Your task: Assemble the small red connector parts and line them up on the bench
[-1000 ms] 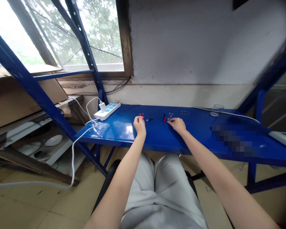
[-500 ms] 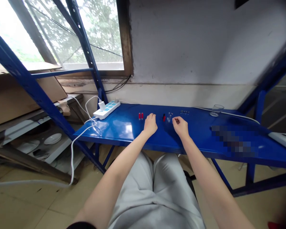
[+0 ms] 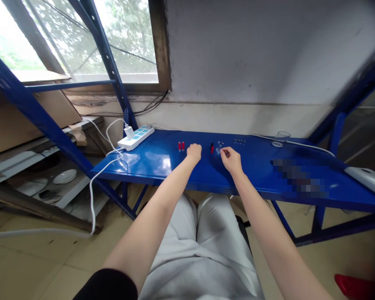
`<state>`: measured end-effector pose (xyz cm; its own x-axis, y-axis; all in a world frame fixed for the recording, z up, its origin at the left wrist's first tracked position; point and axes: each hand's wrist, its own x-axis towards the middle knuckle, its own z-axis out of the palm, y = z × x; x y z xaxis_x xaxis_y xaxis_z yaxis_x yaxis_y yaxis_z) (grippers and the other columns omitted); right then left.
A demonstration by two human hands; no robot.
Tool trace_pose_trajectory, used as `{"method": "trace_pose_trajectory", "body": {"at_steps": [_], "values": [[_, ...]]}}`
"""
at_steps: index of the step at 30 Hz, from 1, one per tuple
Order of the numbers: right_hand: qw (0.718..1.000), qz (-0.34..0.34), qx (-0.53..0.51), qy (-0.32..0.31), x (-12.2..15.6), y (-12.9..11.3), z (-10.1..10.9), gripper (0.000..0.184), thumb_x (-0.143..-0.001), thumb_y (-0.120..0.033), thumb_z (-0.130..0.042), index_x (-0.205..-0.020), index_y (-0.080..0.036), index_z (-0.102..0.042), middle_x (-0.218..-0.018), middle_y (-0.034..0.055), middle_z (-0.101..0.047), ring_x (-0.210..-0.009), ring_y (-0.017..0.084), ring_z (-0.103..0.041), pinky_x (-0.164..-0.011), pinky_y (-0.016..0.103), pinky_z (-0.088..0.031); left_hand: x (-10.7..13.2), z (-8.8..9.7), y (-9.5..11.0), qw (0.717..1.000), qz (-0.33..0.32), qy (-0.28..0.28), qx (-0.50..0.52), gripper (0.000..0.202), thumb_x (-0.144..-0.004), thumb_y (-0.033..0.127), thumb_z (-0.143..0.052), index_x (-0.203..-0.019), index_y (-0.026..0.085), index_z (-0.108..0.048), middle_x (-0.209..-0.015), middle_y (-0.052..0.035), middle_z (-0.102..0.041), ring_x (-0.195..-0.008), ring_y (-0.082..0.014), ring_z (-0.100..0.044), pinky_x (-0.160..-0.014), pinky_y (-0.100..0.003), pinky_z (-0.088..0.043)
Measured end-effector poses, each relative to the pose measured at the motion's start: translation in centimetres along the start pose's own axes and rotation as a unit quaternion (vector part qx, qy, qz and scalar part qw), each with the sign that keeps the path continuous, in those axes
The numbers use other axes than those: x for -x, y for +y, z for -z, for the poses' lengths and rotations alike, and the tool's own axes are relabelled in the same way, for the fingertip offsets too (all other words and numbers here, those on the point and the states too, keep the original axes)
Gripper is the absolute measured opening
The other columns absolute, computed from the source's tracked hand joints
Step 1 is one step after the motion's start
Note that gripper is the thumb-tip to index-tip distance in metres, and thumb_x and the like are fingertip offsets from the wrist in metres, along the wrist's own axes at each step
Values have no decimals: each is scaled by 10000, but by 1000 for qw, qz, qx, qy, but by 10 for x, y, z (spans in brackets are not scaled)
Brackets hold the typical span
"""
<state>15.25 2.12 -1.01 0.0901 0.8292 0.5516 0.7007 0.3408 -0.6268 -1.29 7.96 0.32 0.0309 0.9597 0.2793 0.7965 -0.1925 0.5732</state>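
My left hand (image 3: 194,153) rests low over the blue table, its fingers curled in and whatever they hold hidden. Just left of it stand two small red cylinders with clear lower ends (image 3: 181,146). My right hand (image 3: 231,160) is pinched, thumb against fingers, around something too small to name. Beside its fingertips lie several small clear pieces (image 3: 218,148). A small red-and-black piece (image 3: 211,147) sits between my hands, nearer the clear pieces. Behind my right hand, several tiny pale pieces (image 3: 239,141) are lined up in a row.
A white power strip (image 3: 137,137) with a plugged-in charger lies at the table's left end. A clear glass cup (image 3: 280,139) stands at the back right. A blurred-out dark object (image 3: 300,179) and a white device (image 3: 367,181) lie farther right. Blue frame posts (image 3: 108,50) rise at the sides.
The view has shifted slightly, so the table sits higher and further left. My left fingers have curled in more. My right fingertips are a little closer to the clear pieces.
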Motion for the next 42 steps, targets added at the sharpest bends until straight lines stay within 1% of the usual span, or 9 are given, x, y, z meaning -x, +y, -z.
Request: {"method": "trace_pose_trajectory", "body": {"at_steps": [4,8,12,15,19,23,27,34,42], "values": [[1000,4,-7,9,1,-2,1,300,-834,-400,-404,-863,-170,-594,-751,58,-622,-590,137,-511,-624,248,-412,0,7,4,998,1,-37,57,213,-591,-73,-577,-715,92,-625,-998,-192,-530,-1067,-344,-504,-947,-482,-366],[1000,14,5,1,3,-8,3,305,-851,-392,-380,-882,-174,-590,-768,63,-624,-605,143,-521,-634,251,-416,4,14,0,973,2,-16,230,320,-524,-80,-608,-772,117,-656,-984,-139,-536,-960,-283,-552,-924,-425,-404],[996,80,23,-37,7,-21,0,289,-867,-369,-365,-878,-187,-589,-818,66,-631,-639,143,-536,-654,245,-404,18,19,-11,915,6,-2,404,403,-588,-4,-627,-957,159,-638,-878,-56,-549,-731,-149,-584,-791,-344,-491],[991,110,35,-71,8,-39,-8,269,-876,-374,-370,-875,-201,-576,-830,59,-634,-674,150,-552,-646,240,-384,34,22,-18,843,45,15,536,432,-621,52,-647,-1031,170,-581,-829,-11,-534,-680,-103,-597,-752,-316,-513],[992,38,67,-101,6,-65,-28,348,-894,-478,-325,-841,-207,-536,-813,66,-634,-701,179,-569,-578,246,-343,50,24,-24,786,61,43,613,416,-604,110,-702,-995,156,-569,-798,1,-557,-727,-102,-616,-789,-293,-506],[988,-9,75,-137,7,-78,-47,437,-906,-530,-236,-803,-208,-513,-810,82,-640,-679,189,-577,-554,251,-320,54,24,-28,778,76,57,621,347,-611,150,-710,-933,149,-581,-812,-7,-584,-723,-95,-606,-769,-280,-504],[994,-9,52,-94,12,-73,-57,454,-923,-494,-193,-779,-213,-519,-769,66,-642,-683,182,-583,-556,238,-313,55,22,-28,781,71,50,619,307,-613,155,-719,-892,141,-589,-822,-12,-595,-727,-94,-606,-785,-288,-508],[999,-4,24,-43,17,-66,-56,490,-912,-518,-202,-674,-216,-506,-661,45,-617,-609,163,-554,-559,237,-318,57,24,-25,766,79,-5,638,254,-687,170,-690,-911,119,-581,-700,-6,-588,-619,-94,-608,-731,-300,-526],[997,32,49,-47,18,-69,-55,419,-923,-447,-260,-730,-206,-543,-677,49,-616,-625,157,-556,-563,232,-294,56,25,-27,762,81,11,642,231,-699,175,-685,-900,123,-584,-729,-12,-594,-617,-83,-593,-724,-299,-523]]}}
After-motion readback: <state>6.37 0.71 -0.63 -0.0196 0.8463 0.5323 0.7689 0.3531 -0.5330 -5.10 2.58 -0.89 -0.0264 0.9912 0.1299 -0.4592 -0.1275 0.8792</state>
